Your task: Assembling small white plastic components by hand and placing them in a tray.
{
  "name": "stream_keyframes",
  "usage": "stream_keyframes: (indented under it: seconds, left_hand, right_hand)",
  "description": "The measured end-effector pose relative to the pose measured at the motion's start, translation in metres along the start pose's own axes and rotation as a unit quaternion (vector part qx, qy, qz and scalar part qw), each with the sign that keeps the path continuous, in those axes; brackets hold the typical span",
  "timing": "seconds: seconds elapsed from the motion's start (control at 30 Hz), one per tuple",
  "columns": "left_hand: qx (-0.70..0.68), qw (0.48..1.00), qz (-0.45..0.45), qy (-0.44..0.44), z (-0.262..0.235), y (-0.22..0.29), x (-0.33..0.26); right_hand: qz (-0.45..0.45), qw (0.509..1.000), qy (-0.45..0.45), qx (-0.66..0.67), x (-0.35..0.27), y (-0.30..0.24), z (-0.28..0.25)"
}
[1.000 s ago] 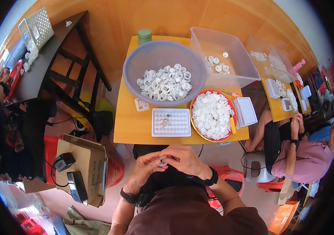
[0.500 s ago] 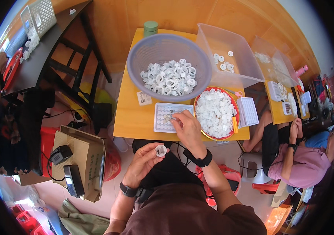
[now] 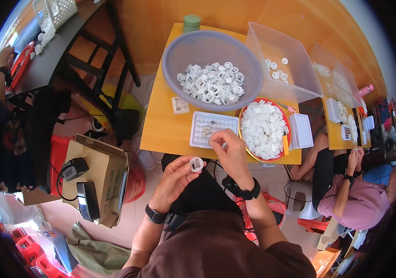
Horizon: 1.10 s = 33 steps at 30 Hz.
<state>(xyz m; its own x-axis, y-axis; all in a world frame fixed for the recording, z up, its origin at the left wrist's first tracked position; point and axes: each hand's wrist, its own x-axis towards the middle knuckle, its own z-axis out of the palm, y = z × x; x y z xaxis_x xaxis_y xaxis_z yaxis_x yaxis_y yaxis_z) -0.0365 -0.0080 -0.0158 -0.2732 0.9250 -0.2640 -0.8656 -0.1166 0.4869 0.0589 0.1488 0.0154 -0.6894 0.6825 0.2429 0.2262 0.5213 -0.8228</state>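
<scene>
Between the fingertips of my left hand (image 3: 172, 182) is a small round white plastic part (image 3: 196, 164) with an open middle and something dark inside. It is held up in front of the table's near edge. My right hand (image 3: 233, 155) is closed in a pinch close by the front right corner of a white tray (image 3: 195, 139). Whatever sits in that pinch is too small to name. Rows of round pockets fill the tray, and a few small metallic discs (image 3: 206, 130) lie in its middle.
Behind the tray stands a grey-purple basin (image 3: 169, 81) of white ring parts. A red-rimmed plate (image 3: 289, 127) heaped with small white pieces is to its right, with an orange-handled tool (image 3: 285, 143). Farther back is a clear bin (image 3: 304, 85). Another person (image 3: 355, 199) sits at right.
My right hand has drawn back from over the tray toward its near edge, still pinched. My left hand keeps hold of the round part. The whole view has shifted a little.
</scene>
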Motion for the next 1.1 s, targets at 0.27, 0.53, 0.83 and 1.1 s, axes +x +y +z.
stream_keyframes:
  seconds: [0.27, 0.53, 0.83, 1.1]
  left_hand:
    - [0.008, 1.000, 0.015, 0.011, -0.001, -0.005, 0.001]
    - [0.028, 0.999, 0.030, 0.022, 0.005, -0.006, -0.002]
    - [0.087, 0.995, 0.049, 0.031, 0.012, -0.007, -0.006]
    - [0.079, 0.996, 0.044, 0.014, 0.016, -0.008, -0.009]
  right_hand:
    - [-0.086, 0.995, -0.035, 0.046, -0.035, -0.028, -0.001]
    - [-0.177, 0.983, -0.002, -0.041, -0.042, -0.026, 0.004]
    - [-0.227, 0.967, 0.043, -0.104, -0.052, -0.027, 0.009]
    - [-0.117, 0.990, 0.071, 0.023, -0.058, -0.025, 0.005]
